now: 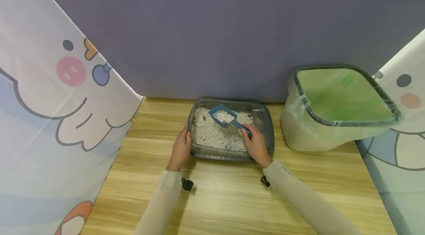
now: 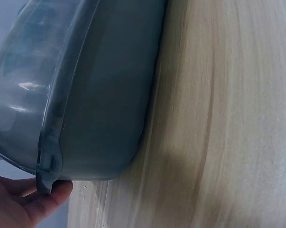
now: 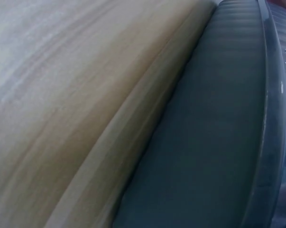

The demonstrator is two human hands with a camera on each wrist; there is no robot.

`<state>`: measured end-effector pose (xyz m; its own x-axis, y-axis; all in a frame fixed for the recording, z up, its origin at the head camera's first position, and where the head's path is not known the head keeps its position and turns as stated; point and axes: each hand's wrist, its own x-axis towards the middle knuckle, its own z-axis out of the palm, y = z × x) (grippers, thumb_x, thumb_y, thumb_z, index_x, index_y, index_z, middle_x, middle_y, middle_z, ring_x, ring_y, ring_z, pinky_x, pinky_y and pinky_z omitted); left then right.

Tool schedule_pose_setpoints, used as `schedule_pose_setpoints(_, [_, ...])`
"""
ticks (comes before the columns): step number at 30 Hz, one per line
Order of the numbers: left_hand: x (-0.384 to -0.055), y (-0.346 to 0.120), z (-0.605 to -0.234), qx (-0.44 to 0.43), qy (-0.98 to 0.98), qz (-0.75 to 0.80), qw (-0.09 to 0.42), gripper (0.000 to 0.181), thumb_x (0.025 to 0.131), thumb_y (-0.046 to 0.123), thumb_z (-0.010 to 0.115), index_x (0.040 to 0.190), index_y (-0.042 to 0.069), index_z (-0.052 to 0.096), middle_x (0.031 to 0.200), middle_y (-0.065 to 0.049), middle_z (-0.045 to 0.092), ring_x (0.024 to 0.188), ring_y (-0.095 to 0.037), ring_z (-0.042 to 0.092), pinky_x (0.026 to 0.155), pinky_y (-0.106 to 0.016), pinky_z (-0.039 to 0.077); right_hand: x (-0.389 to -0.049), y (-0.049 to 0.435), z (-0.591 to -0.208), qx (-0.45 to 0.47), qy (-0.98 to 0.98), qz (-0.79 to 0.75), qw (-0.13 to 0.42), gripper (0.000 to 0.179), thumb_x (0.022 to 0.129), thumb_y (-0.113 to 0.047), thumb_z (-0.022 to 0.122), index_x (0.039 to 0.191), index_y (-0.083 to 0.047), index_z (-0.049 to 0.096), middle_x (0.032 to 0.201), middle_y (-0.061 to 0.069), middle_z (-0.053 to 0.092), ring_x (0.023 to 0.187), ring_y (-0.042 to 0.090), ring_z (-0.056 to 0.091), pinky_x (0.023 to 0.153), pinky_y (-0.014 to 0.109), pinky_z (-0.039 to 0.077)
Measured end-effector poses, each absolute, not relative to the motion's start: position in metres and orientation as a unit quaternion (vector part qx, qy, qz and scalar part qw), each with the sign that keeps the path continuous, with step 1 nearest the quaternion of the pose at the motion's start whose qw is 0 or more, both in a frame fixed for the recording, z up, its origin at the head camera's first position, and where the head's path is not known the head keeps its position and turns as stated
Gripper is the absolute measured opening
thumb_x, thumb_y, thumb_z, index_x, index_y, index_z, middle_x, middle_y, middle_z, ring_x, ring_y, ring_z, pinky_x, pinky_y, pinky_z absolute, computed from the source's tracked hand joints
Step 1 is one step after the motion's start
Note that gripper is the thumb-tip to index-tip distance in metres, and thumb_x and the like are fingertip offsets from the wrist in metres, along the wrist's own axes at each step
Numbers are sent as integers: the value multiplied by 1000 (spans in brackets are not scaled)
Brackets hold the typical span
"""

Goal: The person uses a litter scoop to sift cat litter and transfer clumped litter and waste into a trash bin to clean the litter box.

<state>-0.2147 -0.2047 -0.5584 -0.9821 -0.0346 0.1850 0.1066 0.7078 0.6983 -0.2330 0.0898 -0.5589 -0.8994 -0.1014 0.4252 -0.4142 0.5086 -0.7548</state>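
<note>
One hand (image 1: 182, 147) grips tray edge (image 2: 56, 118), bin (image 1: 303, 133) standing apart.

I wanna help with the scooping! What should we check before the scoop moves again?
1. Right hand gripping the scoop by its handle: ok.
2. Left hand holding the side of the tray: ok.
3. Scoop above the tray, so spills should land inside: ok.
4. Scoop free of pale grains: not ok, there's a pile in it.
5. Bin open at the top: ok.
6. Scoop touching the litter below: cannot tell.
</note>
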Motion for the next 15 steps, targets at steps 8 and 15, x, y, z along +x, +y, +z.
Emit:
schedule_pose_setpoints(8, [-214,-204,-558,-17,-919,-382,94,49,104,23,33,150,8,26,135,-27,45,119,-43,46,94,-55,38,-233,89,-560,150,-859,468,143,33,100,-29,49,118,-5,64,81,-1,58,53,12,42,48,29,36])
schedule_pose_setpoints(15, [-216,-204,-559,-26,-919,-376,113,49,103,20,35,149,6,28,134,-27,46,119,-43,46,95,-55,38,-234,89,-560,156,-854,472,152,33,99,-27,51,117,-3,65,85,1,60,58,12,45,51,31,38])
